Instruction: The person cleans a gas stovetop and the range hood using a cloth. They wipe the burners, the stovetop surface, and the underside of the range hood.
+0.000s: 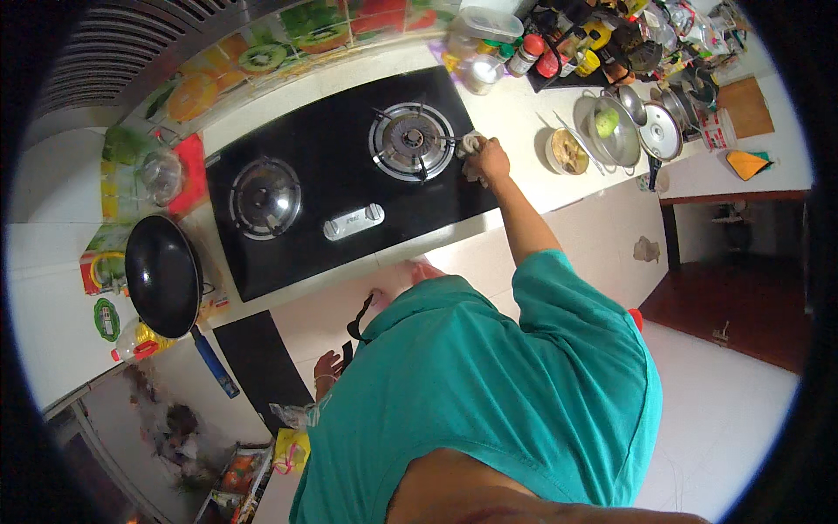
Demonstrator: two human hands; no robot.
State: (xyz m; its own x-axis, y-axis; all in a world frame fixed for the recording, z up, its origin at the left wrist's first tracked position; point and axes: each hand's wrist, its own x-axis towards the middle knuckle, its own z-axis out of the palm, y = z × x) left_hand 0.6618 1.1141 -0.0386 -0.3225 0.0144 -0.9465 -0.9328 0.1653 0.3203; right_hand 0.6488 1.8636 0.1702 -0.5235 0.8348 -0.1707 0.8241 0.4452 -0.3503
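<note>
My right hand (491, 161) grips a crumpled grey cloth (470, 145) at the right edge of the black glass gas hob (327, 157). The cloth lies beside the right burner (412, 139), close to its pan support. The left burner (264, 198) has no pan on it. Between the burners, nearer the front edge, sits a silver knob panel (354, 221). My left hand (328, 367) hangs low beside my body, below the counter, with its fingers apart and nothing seen in it.
A black wok (163, 275) stands at the left, its blue handle over the counter edge. Right of the hob are a bowl of food (567, 152), a metal colander (614, 141) holding a green vegetable, a lidded pot (660, 131) and spice jars (526, 56). An oil bottle (141, 342) stands by the wok.
</note>
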